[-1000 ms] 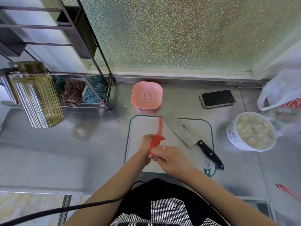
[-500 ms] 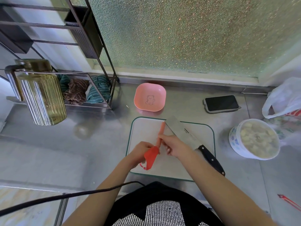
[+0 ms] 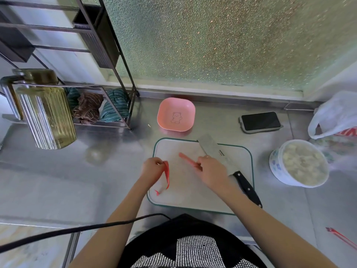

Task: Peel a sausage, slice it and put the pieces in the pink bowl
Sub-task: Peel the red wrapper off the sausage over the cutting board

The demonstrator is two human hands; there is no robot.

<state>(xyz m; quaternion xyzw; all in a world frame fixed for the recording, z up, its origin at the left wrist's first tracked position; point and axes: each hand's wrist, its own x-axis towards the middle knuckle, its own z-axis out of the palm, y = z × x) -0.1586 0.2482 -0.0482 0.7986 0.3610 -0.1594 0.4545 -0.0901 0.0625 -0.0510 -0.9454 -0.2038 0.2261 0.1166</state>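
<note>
Over the white cutting board [image 3: 193, 192], my right hand [image 3: 211, 171] grips the near end of the peeled pink sausage [image 3: 186, 158], which points up and to the left. At the board's left edge my left hand [image 3: 152, 168] pinches the red casing [image 3: 167, 176], which hangs down free of the sausage. A cleaver [image 3: 216, 149] lies diagonally on the right side of the board, its black handle [image 3: 247, 188] toward me and partly hidden by my right arm. Behind the board sits the pink bowl [image 3: 175, 114] with a bear drawing, nothing in it.
A white tub of pale food [image 3: 301, 163] stands right of the board. A phone [image 3: 260, 121] and a plastic bag [image 3: 336, 115] lie at the back right. A ribbed yellow jug [image 3: 46, 111] and a rack with cloths [image 3: 100, 109] stand left. A red strip [image 3: 340, 236] lies near right.
The casing has come fully off the sausage. My left hand drew it away to the left, while my right hand carried the bare sausage rightward over the board.
</note>
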